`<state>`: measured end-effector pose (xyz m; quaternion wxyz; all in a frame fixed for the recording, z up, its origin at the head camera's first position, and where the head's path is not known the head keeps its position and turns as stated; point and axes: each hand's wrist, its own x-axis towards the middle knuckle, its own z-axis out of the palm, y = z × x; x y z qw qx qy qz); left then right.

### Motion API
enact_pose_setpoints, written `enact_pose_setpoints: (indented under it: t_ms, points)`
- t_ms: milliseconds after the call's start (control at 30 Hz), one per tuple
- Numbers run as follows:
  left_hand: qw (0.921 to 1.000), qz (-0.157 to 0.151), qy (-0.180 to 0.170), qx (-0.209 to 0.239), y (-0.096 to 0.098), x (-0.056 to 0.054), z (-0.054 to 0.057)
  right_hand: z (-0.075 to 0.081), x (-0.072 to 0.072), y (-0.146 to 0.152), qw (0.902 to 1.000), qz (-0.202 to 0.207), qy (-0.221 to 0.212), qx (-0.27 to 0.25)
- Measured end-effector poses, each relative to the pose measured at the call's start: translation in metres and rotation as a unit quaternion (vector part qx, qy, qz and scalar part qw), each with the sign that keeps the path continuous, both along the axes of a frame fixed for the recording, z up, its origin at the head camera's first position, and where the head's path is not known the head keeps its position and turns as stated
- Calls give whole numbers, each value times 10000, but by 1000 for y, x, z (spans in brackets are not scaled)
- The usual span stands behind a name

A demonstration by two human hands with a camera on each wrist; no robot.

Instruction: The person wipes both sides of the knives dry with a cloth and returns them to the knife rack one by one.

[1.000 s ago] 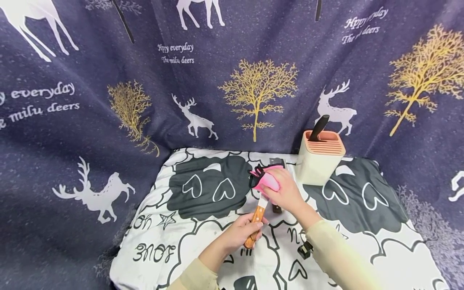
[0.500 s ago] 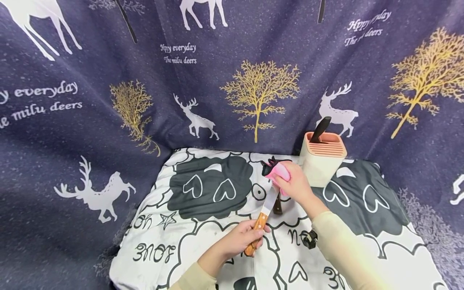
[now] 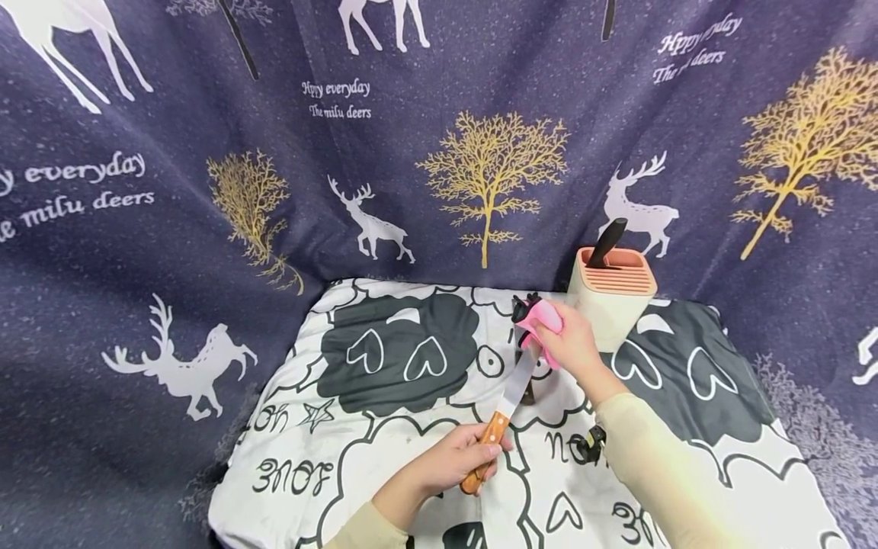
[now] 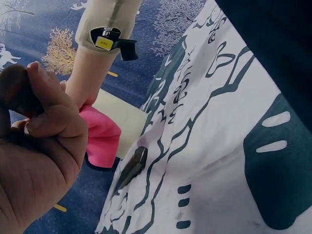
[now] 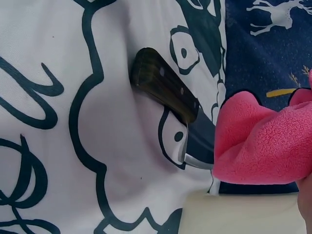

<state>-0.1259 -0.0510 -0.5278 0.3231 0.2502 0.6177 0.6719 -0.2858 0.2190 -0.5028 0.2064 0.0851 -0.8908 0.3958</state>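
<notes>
My left hand (image 3: 463, 457) grips the orange-brown wooden handle (image 3: 495, 428) of a knife, whose shiny blade (image 3: 517, 383) slants up and away to the right. Around the blade's far part, my right hand (image 3: 575, 341) pinches a folded pink cloth (image 3: 546, 319) with black edging, hiding the tip. The left wrist view shows the fingers curled about the handle's end (image 4: 18, 90). Below the blade, a second knife with a dark wooden handle (image 5: 165, 85) lies on the printed white sheet (image 5: 129, 141); the cloth covers part of its blade in the right wrist view.
A cream knife block (image 3: 604, 316) with a slotted orange top stands at the back right, close beside my right hand. One black-handled knife (image 3: 607, 242) leans in it. Behind the sheet hangs a dark blue curtain (image 3: 439, 191) printed with deer and trees.
My right hand and the pink cloth have slid away along the blade, up and right, baring more of it. My left hand has dropped slightly with the handle.
</notes>
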Motion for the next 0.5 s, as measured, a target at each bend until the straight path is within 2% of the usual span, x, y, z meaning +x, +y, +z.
enact_pose_setpoints:
  t_ms: [133,300,400,500]
  points:
    - [9999,52,72,-78,-2,2,-4,2,-4,7,9996,-202,-217,-27]
    - [9994,223,61,-273,-5,2,-10,3,-5,22,9944,-566,-589,-668]
    - [9987,429,-62,-280,-7,1,-11,2,0,31,9908,-797,-614,-908]
    - [9974,668,-224,-171,-9,-2,-11,2,6,35,9901,-911,-522,-933]
